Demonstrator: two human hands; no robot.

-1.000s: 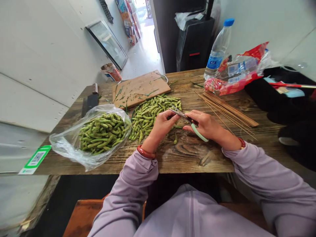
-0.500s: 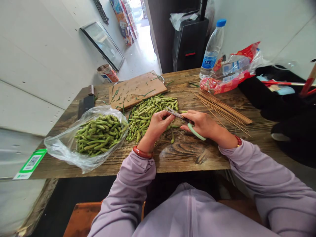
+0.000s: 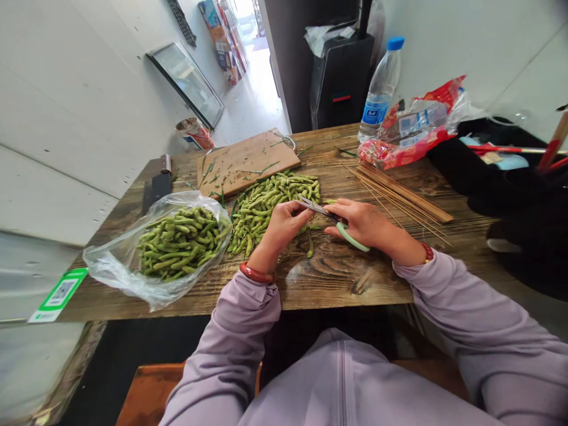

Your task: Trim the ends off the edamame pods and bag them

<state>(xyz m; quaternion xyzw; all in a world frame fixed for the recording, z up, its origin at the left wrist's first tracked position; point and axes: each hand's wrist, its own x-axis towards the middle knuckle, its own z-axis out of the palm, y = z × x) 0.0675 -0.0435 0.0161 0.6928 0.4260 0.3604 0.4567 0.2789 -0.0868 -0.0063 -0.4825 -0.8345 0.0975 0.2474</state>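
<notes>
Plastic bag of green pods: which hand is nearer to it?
Left. The left hand is to the right of the plastic bag, apart from it; the right hand, holding the scissors, is farther right.

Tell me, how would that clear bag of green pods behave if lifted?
The clear bag would probably sag and fold, since its thin plastic lies crumpled. The loose green pods would likely shift, and some might spill, as the bag gapes open around them.

Right hand (image 3: pixel 361 223): one pair of scissors (image 3: pixel 354 239). Left of left hand (image 3: pixel 284 226): one pod-filled bag (image 3: pixel 118 273). Beyond hands: one loose pod heap (image 3: pixel 266 204), one board (image 3: pixel 246 158), one upright bottle (image 3: pixel 376 97).
</notes>
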